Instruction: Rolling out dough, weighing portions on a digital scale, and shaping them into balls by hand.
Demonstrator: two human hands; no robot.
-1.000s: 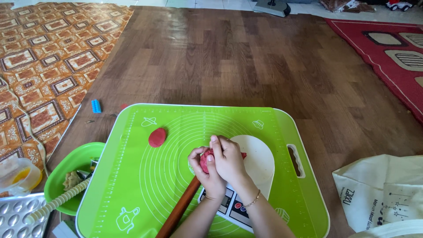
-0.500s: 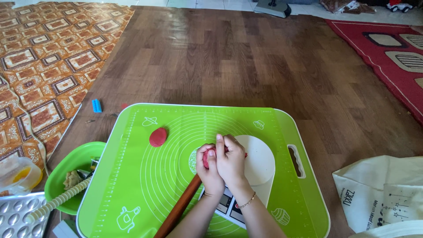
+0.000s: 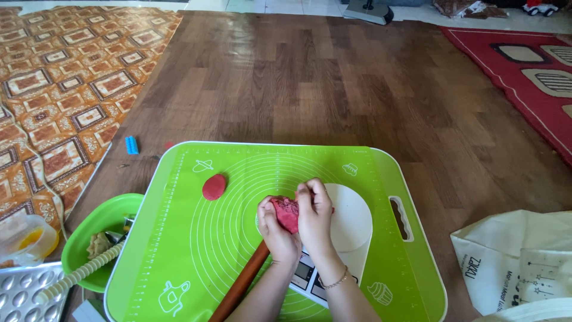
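Both hands, left hand (image 3: 277, 229) and right hand (image 3: 314, 214), pinch a red dough lump (image 3: 286, 213) above the green mat (image 3: 179, 238), at 4 o'clock from the flattened red piece (image 3: 214, 186); squeezed unevenly, it could tear and drop onto the white scale (image 3: 351, 229).

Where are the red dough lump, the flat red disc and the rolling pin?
red dough lump (image 3: 286, 213), head view, exposed face between hands.
flat red disc (image 3: 214, 186), head view, centre.
rolling pin (image 3: 241, 286), head view, mid-shaft.
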